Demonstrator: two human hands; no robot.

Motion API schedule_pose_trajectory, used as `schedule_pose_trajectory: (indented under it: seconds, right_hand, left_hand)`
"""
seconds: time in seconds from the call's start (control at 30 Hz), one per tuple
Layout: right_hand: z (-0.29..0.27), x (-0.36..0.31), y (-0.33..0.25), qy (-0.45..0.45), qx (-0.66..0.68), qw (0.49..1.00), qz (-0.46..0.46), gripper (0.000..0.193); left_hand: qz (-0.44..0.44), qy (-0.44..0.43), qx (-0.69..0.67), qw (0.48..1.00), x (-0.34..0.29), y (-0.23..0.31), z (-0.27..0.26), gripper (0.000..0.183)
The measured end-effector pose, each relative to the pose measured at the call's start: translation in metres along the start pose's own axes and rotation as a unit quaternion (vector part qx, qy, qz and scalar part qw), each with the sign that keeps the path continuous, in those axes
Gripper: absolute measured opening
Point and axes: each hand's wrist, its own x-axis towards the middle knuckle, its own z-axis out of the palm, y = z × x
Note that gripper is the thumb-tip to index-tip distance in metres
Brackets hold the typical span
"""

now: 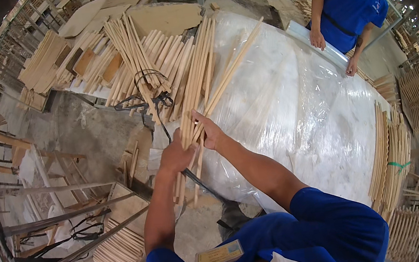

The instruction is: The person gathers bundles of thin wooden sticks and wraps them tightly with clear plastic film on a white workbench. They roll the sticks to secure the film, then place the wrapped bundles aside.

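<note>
My left hand [176, 156] is closed round the lower part of a loose bundle of long, thin wooden sticks [196, 76]. My right hand [210, 132] grips the same sticks a little higher, its thumb lying along them. A few sticks fan out to the upper right over the plastic-covered table [270, 106]. Below my hands the stick ends poke out past the table's edge. Near my left hand hangs a black strap [197, 180]. Just beyond, black cord [151, 77] is looped round another batch of sticks.
Across the table a person in a blue shirt [349, 1] holds a roll of clear plastic film [318, 47]. Wooden slats [44, 63] are piled at the far left. Tied sticks [390, 159] stand along the right edge. Metal frames [71, 217] and coiled rods [119, 251] are at lower left.
</note>
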Motion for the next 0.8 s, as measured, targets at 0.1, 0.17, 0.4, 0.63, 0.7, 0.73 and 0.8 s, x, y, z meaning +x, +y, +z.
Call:
schedule_pose_trajectory:
  seconds: [0.1,0.17,0.4,0.63,0.7,0.73,0.8]
  right_hand:
    - [-0.002,-0.005,-0.013,-0.006,-0.059,0.998,0.015,0.046]
    - [0.001,-0.013,-0.015,-0.012,-0.113,0.994,-0.005,0.040]
    - [0.000,-0.048,-0.033,-0.027,-0.156,0.986,-0.060,0.034]
    - [0.000,-0.103,-0.067,-0.067,-0.083,0.989,-0.105,0.033]
    - [-0.005,-0.124,-0.072,-0.071,-0.069,0.990,-0.096,0.035]
    - [-0.015,-0.137,-0.075,-0.062,-0.066,0.991,-0.101,0.034]
    - [-0.019,-0.158,-0.069,-0.067,-0.069,0.990,-0.100,0.033]
  left_hand:
    - [0.065,0.005,0.081,0.995,-0.024,0.023,0.010,0.096]
    - [0.138,0.060,0.105,0.983,-0.041,0.024,0.017,0.101]
    - [0.026,-0.076,-0.157,0.984,-0.073,-0.038,0.019,0.093]
    - [-0.022,0.001,0.108,0.994,-0.104,-0.068,0.019,0.083]
    - [0.004,0.054,0.086,0.995,-0.091,-0.039,0.017,0.083]
    - [0.044,0.032,-0.021,0.998,-0.076,-0.007,0.017,0.081]
    - [0.046,-0.041,-0.291,0.955,-0.050,0.061,0.022,0.078]
